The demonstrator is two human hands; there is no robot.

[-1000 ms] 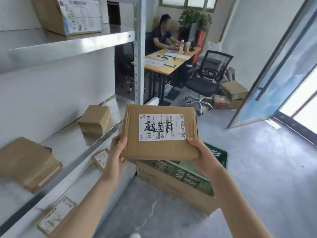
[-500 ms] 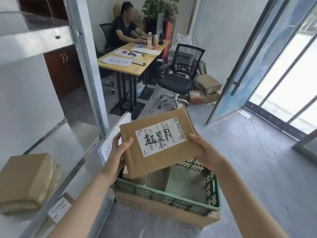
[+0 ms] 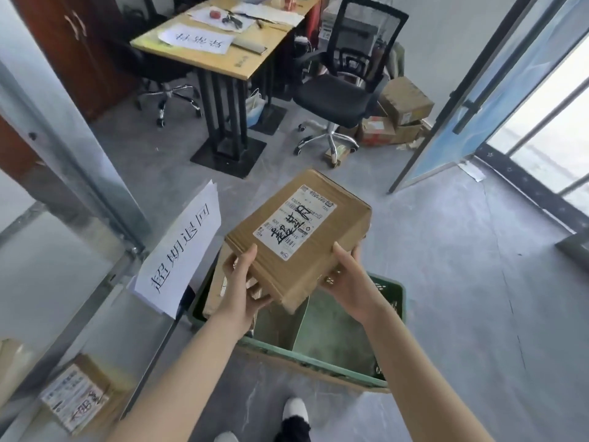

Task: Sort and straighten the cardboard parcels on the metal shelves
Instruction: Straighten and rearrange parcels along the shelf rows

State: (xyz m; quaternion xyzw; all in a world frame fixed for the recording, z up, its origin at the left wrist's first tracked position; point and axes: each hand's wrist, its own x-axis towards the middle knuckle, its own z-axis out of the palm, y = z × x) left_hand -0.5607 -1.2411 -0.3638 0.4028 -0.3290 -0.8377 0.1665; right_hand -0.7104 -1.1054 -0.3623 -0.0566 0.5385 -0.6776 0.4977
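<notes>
You have two hands in view, left hand (image 3: 242,291) and right hand (image 3: 347,282), and between them one parcel (image 3: 296,237) bearing one label. Under it you can count one green crate (image 3: 318,366). At your lower left there is one shelf parcel (image 3: 79,393). By the door lie three cardboard boxes (image 3: 404,98). You also see two office chairs (image 3: 347,94), one desk (image 3: 216,55) and two handwritten paper signs (image 3: 181,247).

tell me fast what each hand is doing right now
Left hand: closed on the near left corner of the parcel.
Right hand: closed on the same parcel's right side.
</notes>
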